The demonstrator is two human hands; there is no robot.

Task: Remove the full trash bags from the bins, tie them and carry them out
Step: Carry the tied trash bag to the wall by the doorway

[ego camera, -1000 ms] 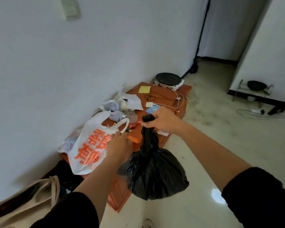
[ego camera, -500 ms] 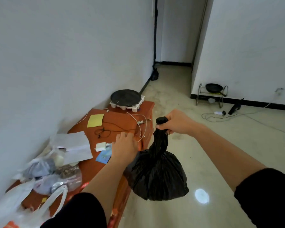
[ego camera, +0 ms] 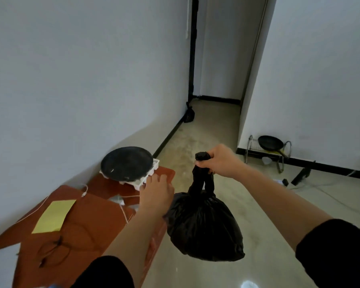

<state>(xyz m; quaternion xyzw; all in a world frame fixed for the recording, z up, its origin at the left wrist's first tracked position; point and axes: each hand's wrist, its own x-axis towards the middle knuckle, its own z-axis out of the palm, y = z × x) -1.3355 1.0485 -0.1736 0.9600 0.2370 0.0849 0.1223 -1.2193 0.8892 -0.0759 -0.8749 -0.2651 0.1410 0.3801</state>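
Now the right hand [ego camera: 220, 161] has its grip closed around the gathered neck of the black trash bag [ego camera: 204, 223], so it hangs above the floor [ego camera: 195, 142]; the left hand [ego camera: 156, 194] hovers loosely open, empty, beside it.

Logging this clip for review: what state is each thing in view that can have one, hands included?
black trash bag: full, neck bunched, hanging clear of the floor
right hand: closed around the bag's neck
left hand: open, holding nothing, over the table edge
orange table: cluttered with cables and a yellow note
round black pan: resting on a white tray
frying pan: sitting on a wire rack by the far wall
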